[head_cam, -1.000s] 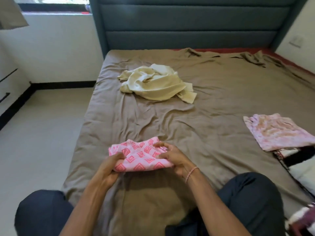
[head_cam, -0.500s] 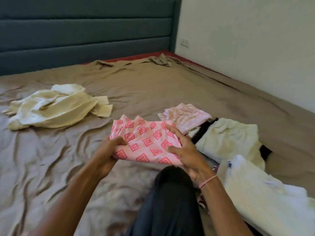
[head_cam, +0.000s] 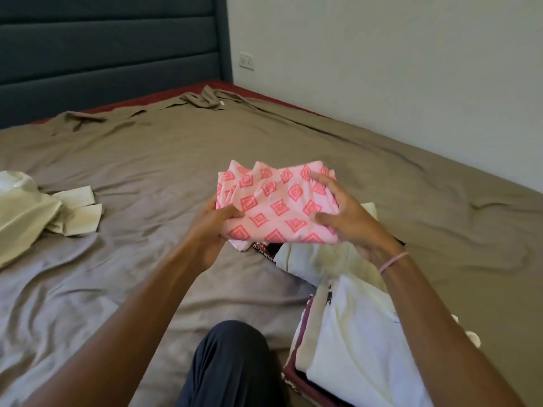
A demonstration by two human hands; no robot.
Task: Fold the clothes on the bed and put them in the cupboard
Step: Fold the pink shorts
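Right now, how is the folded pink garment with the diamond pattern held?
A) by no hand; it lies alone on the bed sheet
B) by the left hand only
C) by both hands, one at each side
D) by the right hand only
C: the left hand grips the left edge of the pink diamond-patterned garment, and the right hand grips its right side.

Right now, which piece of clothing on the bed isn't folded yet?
The cream garment at the far left: it lies crumpled. The held pink diamond-print piece is folded, and the pale clothes on the right are stacked flat.
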